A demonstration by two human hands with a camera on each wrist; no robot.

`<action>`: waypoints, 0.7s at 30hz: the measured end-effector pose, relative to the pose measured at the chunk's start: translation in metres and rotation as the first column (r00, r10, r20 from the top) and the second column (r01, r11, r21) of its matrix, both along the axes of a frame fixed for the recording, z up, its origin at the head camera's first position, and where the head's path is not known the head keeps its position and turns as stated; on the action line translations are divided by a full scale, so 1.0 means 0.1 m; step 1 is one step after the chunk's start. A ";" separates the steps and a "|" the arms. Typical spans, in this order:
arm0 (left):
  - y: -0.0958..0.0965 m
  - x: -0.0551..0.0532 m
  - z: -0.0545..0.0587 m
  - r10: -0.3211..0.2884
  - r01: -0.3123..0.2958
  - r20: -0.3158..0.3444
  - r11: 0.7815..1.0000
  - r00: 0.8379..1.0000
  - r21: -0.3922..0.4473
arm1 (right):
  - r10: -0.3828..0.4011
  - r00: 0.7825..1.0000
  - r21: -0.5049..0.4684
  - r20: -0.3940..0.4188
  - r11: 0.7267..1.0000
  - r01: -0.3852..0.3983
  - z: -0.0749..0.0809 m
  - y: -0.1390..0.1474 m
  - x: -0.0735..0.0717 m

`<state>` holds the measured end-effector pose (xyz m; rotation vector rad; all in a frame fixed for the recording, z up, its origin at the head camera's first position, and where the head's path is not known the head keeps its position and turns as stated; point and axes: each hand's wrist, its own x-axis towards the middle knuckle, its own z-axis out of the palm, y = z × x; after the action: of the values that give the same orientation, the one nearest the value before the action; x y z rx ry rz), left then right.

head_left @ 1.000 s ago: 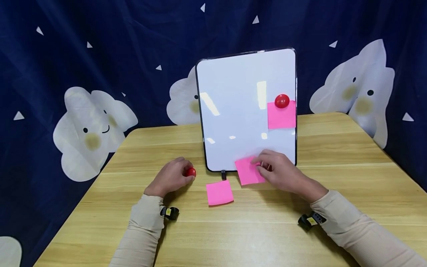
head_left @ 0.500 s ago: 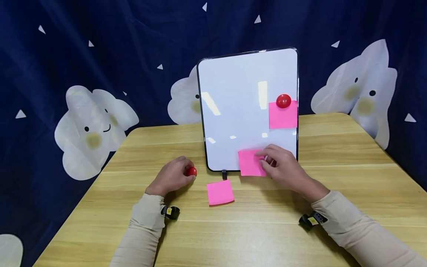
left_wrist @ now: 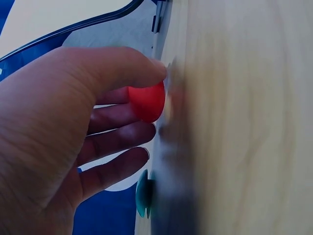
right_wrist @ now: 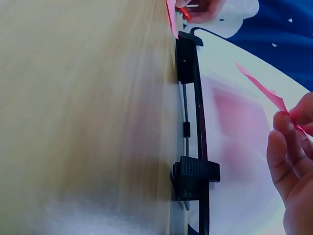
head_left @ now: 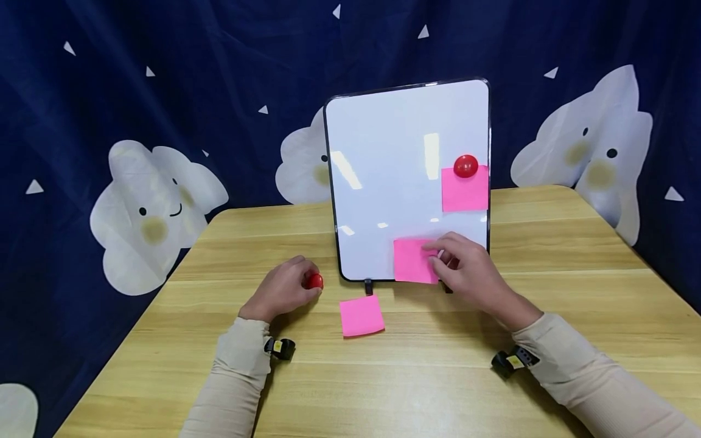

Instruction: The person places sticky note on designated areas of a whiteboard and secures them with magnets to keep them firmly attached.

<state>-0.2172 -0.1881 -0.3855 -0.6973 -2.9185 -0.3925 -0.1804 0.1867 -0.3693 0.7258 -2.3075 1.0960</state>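
From the head view I see the left hand (head_left: 281, 289) pinching a glossy red dome (head_left: 314, 281) at the wooden table (head_left: 378, 389) and the right hand (head_left: 471, 267) pinching a square pink paper note (head_left: 412, 261) before the black-framed whiteboard (head_left: 383, 182), while the left-wrist view shows a teal spool-shaped piece (left_wrist: 142, 193) nearby and the right-wrist view the note apart from the board.

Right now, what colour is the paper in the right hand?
The paper in the right hand is bright pink; the head view shows it best.
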 end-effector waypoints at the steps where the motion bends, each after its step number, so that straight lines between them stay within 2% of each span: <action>1: 0.00 0.00 0.00 0.000 0.000 0.000 1.000 1.000 0.005 | -0.006 1.000 -0.004 0.002 1.000 0.006 0.00 0.00 0.00; 14: 0.01 0.00 -0.01 -0.005 0.007 -0.034 0.998 0.999 0.057 | -0.039 0.999 -0.043 0.005 0.998 0.039 -0.01 0.04 -0.01; 21: 0.02 0.00 0.01 0.006 -0.005 -0.010 0.997 1.000 0.079 | -0.037 0.999 -0.052 -0.016 0.998 0.036 -0.01 0.04 -0.03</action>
<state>-0.2168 -0.1860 -0.3846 -0.6784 -2.8772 -0.4987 -0.1830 0.1909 -0.3705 0.6683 -2.2608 1.1240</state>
